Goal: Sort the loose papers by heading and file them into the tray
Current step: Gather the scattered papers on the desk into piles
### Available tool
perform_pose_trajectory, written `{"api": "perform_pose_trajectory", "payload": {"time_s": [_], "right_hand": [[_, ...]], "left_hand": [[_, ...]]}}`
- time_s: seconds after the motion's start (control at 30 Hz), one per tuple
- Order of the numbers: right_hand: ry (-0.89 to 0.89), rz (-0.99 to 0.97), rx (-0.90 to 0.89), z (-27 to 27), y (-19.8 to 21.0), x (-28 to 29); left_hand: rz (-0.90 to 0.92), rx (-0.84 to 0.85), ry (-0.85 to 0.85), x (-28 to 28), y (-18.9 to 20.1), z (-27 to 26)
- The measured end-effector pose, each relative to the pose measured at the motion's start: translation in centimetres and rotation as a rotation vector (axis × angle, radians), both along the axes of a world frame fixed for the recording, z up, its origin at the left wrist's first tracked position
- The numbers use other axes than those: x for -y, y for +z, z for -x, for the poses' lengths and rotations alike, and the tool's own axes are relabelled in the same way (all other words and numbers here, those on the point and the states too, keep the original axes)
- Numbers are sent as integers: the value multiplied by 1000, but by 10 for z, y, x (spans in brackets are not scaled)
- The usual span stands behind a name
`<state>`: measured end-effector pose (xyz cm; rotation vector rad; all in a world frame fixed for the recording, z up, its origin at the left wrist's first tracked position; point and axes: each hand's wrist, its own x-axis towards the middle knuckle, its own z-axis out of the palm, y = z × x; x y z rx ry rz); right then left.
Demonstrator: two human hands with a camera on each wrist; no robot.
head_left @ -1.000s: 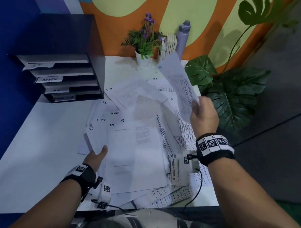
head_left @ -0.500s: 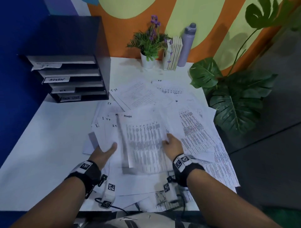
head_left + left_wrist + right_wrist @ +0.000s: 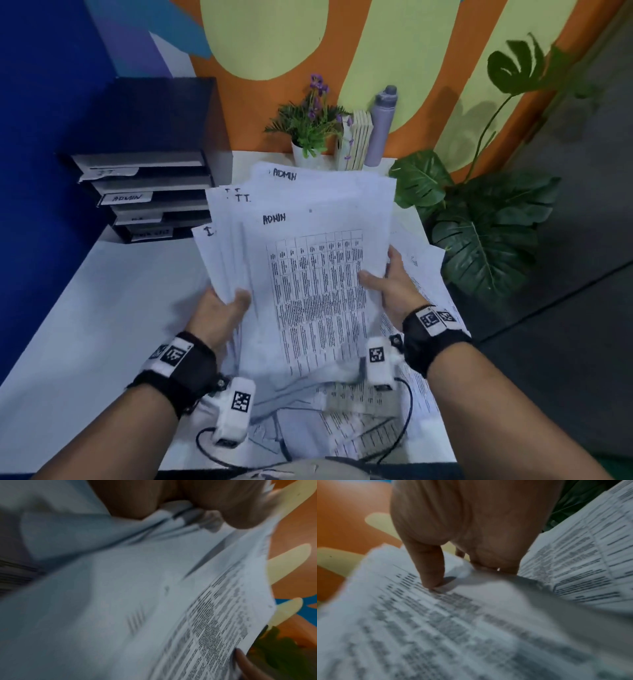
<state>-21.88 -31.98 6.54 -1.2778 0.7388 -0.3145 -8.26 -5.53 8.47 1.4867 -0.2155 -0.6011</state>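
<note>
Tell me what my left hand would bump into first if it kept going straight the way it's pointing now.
Probably the filing tray. The left hand, gripping the stack of papers, points up and away across the white table toward it, though depth is unclear.

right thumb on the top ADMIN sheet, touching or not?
Touching. The right wrist view shows the right hand with its thumb tip pressed onto the printed table of the top ADMIN sheet; the head view agrees.

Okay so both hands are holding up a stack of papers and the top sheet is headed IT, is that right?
Not quite. Both the left hand and right hand hold up the stack of papers, but the head view shows the top sheet headed ADMIN; IT headings show on sheets behind it.
</note>
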Motion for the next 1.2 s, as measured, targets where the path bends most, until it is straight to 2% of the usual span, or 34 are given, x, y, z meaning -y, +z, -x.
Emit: {"api": "perform_pose_trajectory", "payload": {"time_s": [0.13, 0.27, 0.33, 0.43, 0.53, 0.6, 0.7, 0.83, 0.9, 1.0, 1.03, 1.13, 1.2], "right_hand": [[127, 74, -34, 1, -5, -16], [-37, 71, -54, 18, -16, -16], [-72, -9, 13, 27, -17, -12], [-24, -84, 151, 35, -3, -7], [28, -95, 253, 34, 20, 3], [59, -24, 294, 32, 37, 4], [83, 31, 303, 29, 54, -1], [101, 11, 274, 34, 54, -6], [57, -23, 279, 39, 49, -5], [119, -36, 296, 41, 48, -1], [169, -18, 277, 41, 50, 0], [326, 56, 213, 37, 62, -1], [320, 38, 247, 31, 66, -7]], "left_hand": [[-113, 88, -87, 20, 5, 9], [-128, 130, -95, 25, 11, 14], [-80, 184, -143, 28, 25, 16], [-46, 233, -214, 33, 43, 16], [-4, 219, -221, 32, 45, 12], [-2, 204, -206, 32, 40, 12], [36, 123, -209, 30, 35, 11], [110, 53, -310, 17, 23, 2], [76, 21, -379, 8, 23, -1], [-99, 129, -414, 1, 31, 0], [-106, 135, -415, -1, 31, -1], [2, 3, -496, -6, 29, -8], [-65, 29, -484, -3, 24, -9]]}}
